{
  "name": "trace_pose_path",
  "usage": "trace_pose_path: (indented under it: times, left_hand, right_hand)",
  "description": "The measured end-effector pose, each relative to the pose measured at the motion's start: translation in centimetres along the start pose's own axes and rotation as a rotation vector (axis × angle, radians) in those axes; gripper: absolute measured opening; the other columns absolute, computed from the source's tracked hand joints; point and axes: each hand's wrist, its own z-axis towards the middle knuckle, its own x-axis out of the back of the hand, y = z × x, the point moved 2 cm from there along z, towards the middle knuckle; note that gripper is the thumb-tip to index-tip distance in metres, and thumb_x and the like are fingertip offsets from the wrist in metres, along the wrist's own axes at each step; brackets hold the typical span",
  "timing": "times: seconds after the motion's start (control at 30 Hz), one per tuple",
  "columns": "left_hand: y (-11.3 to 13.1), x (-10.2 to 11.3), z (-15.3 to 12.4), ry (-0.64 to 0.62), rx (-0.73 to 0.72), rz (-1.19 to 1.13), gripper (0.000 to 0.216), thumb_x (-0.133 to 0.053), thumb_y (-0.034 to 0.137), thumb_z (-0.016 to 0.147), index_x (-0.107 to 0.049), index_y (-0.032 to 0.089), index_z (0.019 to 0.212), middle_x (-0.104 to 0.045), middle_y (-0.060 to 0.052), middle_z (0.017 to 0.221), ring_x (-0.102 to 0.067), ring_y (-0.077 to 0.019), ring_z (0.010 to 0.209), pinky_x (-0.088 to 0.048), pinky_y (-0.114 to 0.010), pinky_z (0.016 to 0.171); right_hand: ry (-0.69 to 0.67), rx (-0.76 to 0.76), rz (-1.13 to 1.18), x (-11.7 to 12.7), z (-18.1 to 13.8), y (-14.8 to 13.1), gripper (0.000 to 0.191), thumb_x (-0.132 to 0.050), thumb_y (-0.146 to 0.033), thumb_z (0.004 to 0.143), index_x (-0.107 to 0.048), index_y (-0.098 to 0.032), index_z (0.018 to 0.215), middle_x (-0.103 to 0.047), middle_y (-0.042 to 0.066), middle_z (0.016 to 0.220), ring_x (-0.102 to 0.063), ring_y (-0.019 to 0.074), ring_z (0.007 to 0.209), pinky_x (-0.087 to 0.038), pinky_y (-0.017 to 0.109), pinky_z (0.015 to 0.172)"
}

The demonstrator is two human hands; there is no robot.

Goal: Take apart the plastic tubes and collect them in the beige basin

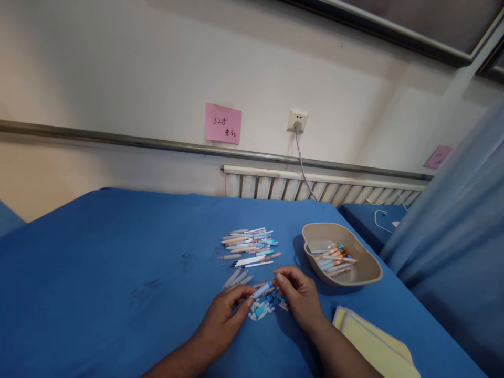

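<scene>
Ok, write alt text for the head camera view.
A left hand holds a pen, the right hand at its end, above small blue and white pieces on a blue cloth. Beyond lie loose pens; to the right are a beige basin of more pens and yellow cloth.

Bare left hand, bare right hand; forearms bare too.

A pale pen with a blue section slants between the left hand and right hand, its right end toward the far edge of the table. Beneath lies a jumbled heap of small parts, blue, turquoise and white. Toward the far edge, many slim pens lie roughly parallel to it, nearer the right edge than the left.
</scene>
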Motion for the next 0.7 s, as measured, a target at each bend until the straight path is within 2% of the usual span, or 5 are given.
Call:
trace_pose_path:
  times: [0.7]
  left_hand:
    - [-0.14, 0.01, -0.04, 0.025, 0.031, -0.019, 0.022, -0.049, 0.031, 0.085, -0.065, 0.021, 0.097, -0.068, -0.003, 0.088, -0.06, -0.0186, 0.083, -0.044, -0.025, 0.076]
  right_hand:
    - [0.016, 0.022, -0.002, -0.01, -0.25, 0.1, 0.018, -0.058, -0.033, 0.081, -0.065, -0.018, 0.09, -0.065, 0.001, 0.074, -0.058, 0.0136, 0.066, -0.045, 0.022, 0.061]
